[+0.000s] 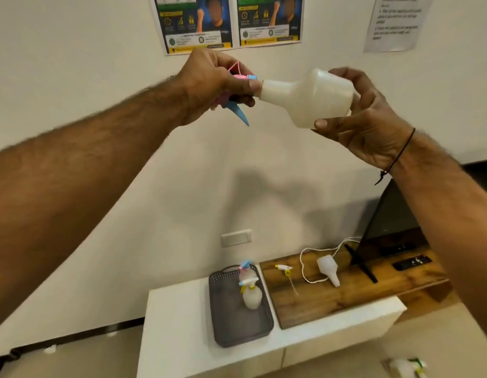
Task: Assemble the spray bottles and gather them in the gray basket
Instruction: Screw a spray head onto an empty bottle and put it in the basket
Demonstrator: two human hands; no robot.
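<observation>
Fingers (343,124) wrap the white bottle's (305,98) base, neck pointing left.

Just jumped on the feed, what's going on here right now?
A person is putting a spray bottle together in mid-air. The right hand holds a white bottle on its side, while the left hand grips a pink-and-blue trigger sprayer head at the bottle's neck. Below, the gray basket already holds two assembled spray bottles. On the wooden board another loose bottle and a yellow-and-white sprayer head lie apart, unassembled.
</observation>
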